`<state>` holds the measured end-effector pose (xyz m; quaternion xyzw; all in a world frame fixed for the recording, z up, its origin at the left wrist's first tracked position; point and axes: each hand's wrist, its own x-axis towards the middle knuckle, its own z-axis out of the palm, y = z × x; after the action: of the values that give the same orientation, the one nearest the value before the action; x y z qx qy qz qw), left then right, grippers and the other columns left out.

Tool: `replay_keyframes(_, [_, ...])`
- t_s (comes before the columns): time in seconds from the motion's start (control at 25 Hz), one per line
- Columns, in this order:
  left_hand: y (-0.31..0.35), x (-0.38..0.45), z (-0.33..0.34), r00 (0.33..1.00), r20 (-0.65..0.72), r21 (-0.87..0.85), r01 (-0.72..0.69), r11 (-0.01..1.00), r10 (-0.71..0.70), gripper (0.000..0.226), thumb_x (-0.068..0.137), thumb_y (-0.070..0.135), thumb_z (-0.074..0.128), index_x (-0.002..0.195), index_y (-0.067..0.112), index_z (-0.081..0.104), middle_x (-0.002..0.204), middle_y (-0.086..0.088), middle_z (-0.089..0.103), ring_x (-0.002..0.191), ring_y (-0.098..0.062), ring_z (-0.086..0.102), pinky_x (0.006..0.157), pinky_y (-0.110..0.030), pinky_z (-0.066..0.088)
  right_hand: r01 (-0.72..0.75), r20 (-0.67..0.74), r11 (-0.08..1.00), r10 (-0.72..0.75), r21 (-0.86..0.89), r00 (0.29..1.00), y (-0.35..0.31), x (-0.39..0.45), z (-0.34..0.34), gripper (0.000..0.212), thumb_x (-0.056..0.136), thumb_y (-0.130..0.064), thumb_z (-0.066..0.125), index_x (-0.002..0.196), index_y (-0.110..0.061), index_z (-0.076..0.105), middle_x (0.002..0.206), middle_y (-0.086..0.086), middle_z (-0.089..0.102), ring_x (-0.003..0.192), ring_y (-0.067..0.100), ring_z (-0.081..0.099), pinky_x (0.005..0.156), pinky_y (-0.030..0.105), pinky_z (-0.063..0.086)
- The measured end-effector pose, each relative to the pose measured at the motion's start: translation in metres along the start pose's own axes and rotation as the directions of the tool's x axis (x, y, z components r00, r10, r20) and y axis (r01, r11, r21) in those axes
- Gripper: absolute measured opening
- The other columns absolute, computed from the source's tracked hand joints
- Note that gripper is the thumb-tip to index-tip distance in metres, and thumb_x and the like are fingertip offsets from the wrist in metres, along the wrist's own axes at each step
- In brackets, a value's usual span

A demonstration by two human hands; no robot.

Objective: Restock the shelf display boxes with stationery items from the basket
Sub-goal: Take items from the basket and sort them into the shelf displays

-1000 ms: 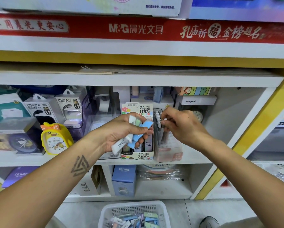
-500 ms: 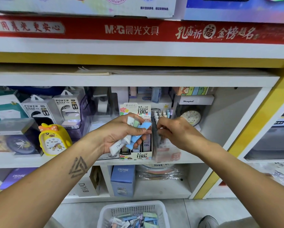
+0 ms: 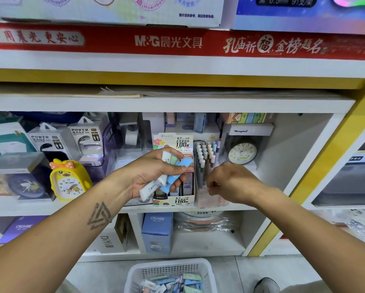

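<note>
My left hand (image 3: 154, 174) grips a bundle of slim lead cases (image 3: 169, 176), white, green and blue, in front of the 0.7 mm lead display box (image 3: 174, 200) on the middle shelf. My right hand (image 3: 234, 182) is lower, at the front of the pink pen display box (image 3: 204, 199). Its curled fingers pinch that box's front edge. Upright pens (image 3: 204, 155) fill the box behind the hand. The white basket (image 3: 135, 271) sits on the floor below, with several more cases (image 3: 173, 284) inside.
A yellow chick clock (image 3: 68, 178) and power bank packs (image 3: 86, 142) stand left on the shelf. A round clock (image 3: 242, 153) stands right of the pens. Blue CRUHRE box (image 3: 157, 231) and wrapped items fill the lower shelf. A shoe (image 3: 266, 285) is right of the basket.
My right hand has dropped from the pen tops to the front edge of the pink box. My left hand has kept its bundle and barely shifted.
</note>
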<state>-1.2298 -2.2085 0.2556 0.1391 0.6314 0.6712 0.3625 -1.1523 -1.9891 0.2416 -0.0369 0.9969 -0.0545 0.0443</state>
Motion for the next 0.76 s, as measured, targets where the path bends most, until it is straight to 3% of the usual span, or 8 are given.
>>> replay_keyframes(0.12, [0.000,-0.001,-0.002,1.000,0.001,-0.004,0.003,1.000,-0.003,0.032,0.083,-0.004,0.070,0.109,0.012,0.059,0.076,-0.023,0.066,0.060,-0.028,0.061,0.051,-0.032,0.051,-0.012,-0.036,1.000,0.012,-0.007,0.999,-0.001,0.008,0.004,0.022,0.088,-0.013,0.066,0.076,-0.030,0.064,0.075,-0.019,0.056,0.078,0.011,0.057,0.057,0.017,0.033])
replay_keyframes(0.28, [0.000,-0.003,-0.003,1.000,0.007,-0.007,0.004,1.000,-0.004,0.034,0.080,-0.002,0.073,0.109,0.012,0.061,0.077,-0.023,0.067,0.059,-0.028,0.062,0.050,-0.031,0.051,0.011,0.034,1.000,-0.011,0.006,0.999,-0.004,0.009,-0.002,0.006,0.093,-0.025,0.067,0.087,-0.028,0.069,0.086,-0.016,0.060,0.087,0.016,0.062,0.064,0.023,0.041])
replay_keyframes(0.36, [0.000,-0.003,-0.001,1.000,0.006,0.001,-0.008,1.000,0.008,0.035,0.080,-0.001,0.074,0.109,0.012,0.061,0.077,-0.024,0.068,0.058,-0.026,0.062,0.050,-0.030,0.051,0.040,-0.061,0.984,-0.030,0.175,0.998,-0.007,0.009,-0.014,0.011,0.096,-0.032,0.064,0.086,-0.028,0.068,0.086,-0.012,0.067,0.082,0.014,0.064,0.067,0.025,0.047])
replay_keyframes(0.44, [0.000,-0.003,0.001,1.000,0.013,-0.001,-0.026,1.000,0.026,0.034,0.082,-0.002,0.073,0.111,0.010,0.059,0.077,-0.024,0.068,0.056,-0.025,0.063,0.048,-0.029,0.050,0.036,-0.163,0.802,0.077,0.597,0.984,-0.013,0.009,-0.025,0.018,0.099,-0.032,0.062,0.085,-0.023,0.068,0.077,-0.004,0.073,0.064,0.012,0.065,0.055,0.024,0.046])
replay_keyframes(0.52, [0.000,-0.003,0.003,0.999,0.018,0.006,-0.043,0.999,0.043,0.033,0.085,-0.001,0.072,0.114,0.007,0.057,0.078,-0.024,0.069,0.056,-0.025,0.065,0.047,-0.029,0.050,0.021,-0.096,0.472,0.135,0.881,0.986,-0.021,0.008,-0.029,0.019,0.096,-0.031,0.066,0.094,-0.014,0.072,0.077,0.007,0.075,0.055,0.017,0.061,0.046,0.025,0.043])
replay_keyframes(0.56, [0.000,-0.003,0.003,0.999,0.017,0.005,-0.046,0.999,0.045,0.033,0.086,0.001,0.071,0.115,0.007,0.056,0.078,-0.023,0.069,0.056,-0.025,0.066,0.047,-0.029,0.051,0.015,-0.062,0.370,0.115,0.929,0.991,-0.025,0.009,-0.029,0.018,0.094,-0.026,0.069,0.099,-0.008,0.072,0.078,0.012,0.075,0.054,0.019,0.059,0.045,0.025,0.042])
replay_keyframes(0.68, [0.002,-0.005,0.002,1.000,0.010,-0.029,-0.021,0.999,0.021,0.030,0.092,0.013,0.067,0.119,0.004,0.056,0.080,-0.023,0.069,0.059,-0.026,0.067,0.048,-0.030,0.052,0.020,-0.034,0.255,0.048,0.967,0.998,-0.031,0.013,-0.027,0.015,0.091,-0.005,0.069,0.102,0.005,0.070,0.078,0.019,0.072,0.055,0.019,0.060,0.048,0.025,0.047])
replay_keyframes(0.76, [0.005,-0.006,-0.003,1.000,-0.030,-0.048,-0.006,0.999,0.005,0.025,0.095,0.019,0.062,0.115,0.004,0.057,0.079,-0.024,0.069,0.059,-0.028,0.066,0.047,-0.030,0.052,0.017,-0.022,0.078,0.075,0.997,0.997,-0.027,0.017,-0.033,0.015,0.090,0.004,0.065,0.104,0.008,0.067,0.081,0.022,0.072,0.061,0.021,0.068,0.054,0.023,0.056])
